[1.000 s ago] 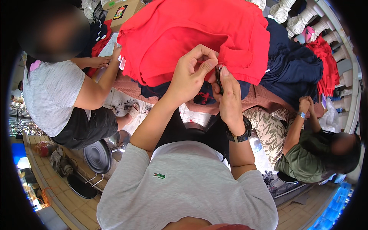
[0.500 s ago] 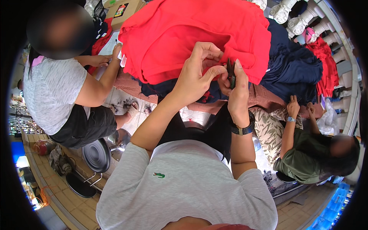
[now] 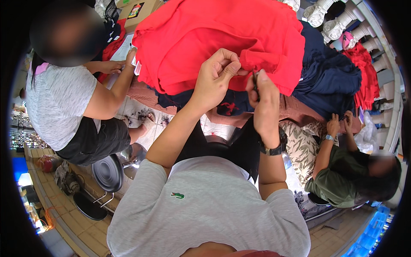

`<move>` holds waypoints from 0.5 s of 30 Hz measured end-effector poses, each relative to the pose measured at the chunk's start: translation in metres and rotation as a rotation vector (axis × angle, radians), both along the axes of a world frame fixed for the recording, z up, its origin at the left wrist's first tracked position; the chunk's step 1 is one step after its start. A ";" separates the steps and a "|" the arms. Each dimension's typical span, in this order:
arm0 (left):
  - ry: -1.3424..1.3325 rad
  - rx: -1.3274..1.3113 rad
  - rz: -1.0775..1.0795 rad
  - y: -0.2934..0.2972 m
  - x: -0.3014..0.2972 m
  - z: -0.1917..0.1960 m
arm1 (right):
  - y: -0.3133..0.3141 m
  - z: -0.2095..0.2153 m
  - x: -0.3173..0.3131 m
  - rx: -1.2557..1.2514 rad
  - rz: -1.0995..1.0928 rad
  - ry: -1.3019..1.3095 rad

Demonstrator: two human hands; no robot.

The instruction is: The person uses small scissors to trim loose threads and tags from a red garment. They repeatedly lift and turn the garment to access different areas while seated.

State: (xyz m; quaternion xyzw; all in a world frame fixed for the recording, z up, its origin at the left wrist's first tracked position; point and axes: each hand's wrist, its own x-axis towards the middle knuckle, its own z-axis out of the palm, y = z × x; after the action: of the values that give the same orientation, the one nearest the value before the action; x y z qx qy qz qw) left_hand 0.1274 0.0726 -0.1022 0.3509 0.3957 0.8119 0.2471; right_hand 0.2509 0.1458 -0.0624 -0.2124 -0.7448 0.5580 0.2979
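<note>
Head view, looking down past a grey shirt: a large red garment [image 3: 214,34] spreads over the desk [image 3: 295,109], which wears a brownish cloth cover. It lies directly before the wearer, near edge foremost, probably so that edge is within easy reach of both hands.

The left hand [image 3: 215,76] is raised at the garment's near edge, thumb and finger pinched together; what is between them, if anything, is too small to make out. The pinch looks meant for something fine rather than bulky.

Just beside it, the right hand [image 3: 266,96] has its fingers clamped on small dark snips [image 3: 256,82], tip upward toward the red cloth, a grip that seems to favour short, precise movement. Whether the blades are parted cannot be told.

Navy cloth [image 3: 327,64] is heaped to the right. One person [image 3: 62,96] works at the left, another [image 3: 338,177] sits at the right, leaving the middle to the wearer.
</note>
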 end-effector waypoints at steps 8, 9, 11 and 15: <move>0.133 -0.023 0.090 -0.001 0.005 0.000 | -0.022 -0.004 -0.009 0.308 -0.114 -0.010; 0.166 -0.013 0.108 0.000 0.005 -0.001 | -0.021 -0.004 -0.009 0.304 -0.108 -0.041; 0.172 -0.027 0.161 0.000 0.007 0.000 | -0.020 -0.001 -0.008 0.297 -0.094 -0.102; 0.068 0.039 0.176 0.002 0.012 0.005 | -0.015 -0.001 -0.004 0.245 -0.114 -0.089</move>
State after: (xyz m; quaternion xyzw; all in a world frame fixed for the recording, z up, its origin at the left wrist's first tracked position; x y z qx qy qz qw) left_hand 0.1399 0.0743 -0.0973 0.3469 0.4172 0.8257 0.1544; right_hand 0.2472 0.1310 -0.0634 -0.2410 -0.8065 0.4353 0.3193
